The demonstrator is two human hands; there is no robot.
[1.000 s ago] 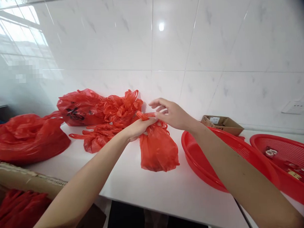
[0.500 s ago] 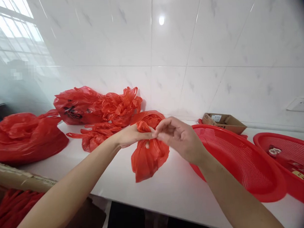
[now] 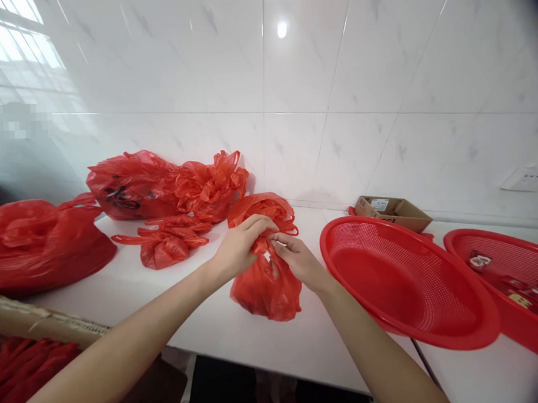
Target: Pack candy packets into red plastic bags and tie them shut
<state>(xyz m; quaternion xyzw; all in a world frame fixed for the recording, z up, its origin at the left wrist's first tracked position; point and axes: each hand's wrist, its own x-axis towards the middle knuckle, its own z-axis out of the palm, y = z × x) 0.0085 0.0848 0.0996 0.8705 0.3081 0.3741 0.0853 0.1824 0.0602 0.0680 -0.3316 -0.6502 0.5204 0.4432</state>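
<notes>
A filled red plastic bag [image 3: 267,292] is in front of me at the middle of the white table, its top gathered between my hands. My left hand [image 3: 242,246] grips the neck of the bag from the left, fingers curled over the top. From the right, my right hand [image 3: 297,256] pinches the same bag near its top with thumb and fingertips. A small white patch shows on the bag between the hands. Right behind it lies another red plastic bag [image 3: 263,206] with a loop handle, partly hidden by my left hand.
Several red bags, including a bulky printed bag [image 3: 131,186] and a small tied bag [image 3: 167,249], line the left and back. Rightward stand a red plastic basket [image 3: 377,280], a second basket [image 3: 518,263] with small items, and a cardboard box [image 3: 397,212]. A carton [image 3: 43,315] borders the near left.
The bag has turned and come down lower, showing a wider side and a white patch. My right hand has moved down and left onto the bag; my left hand has rolled over its top.
</notes>
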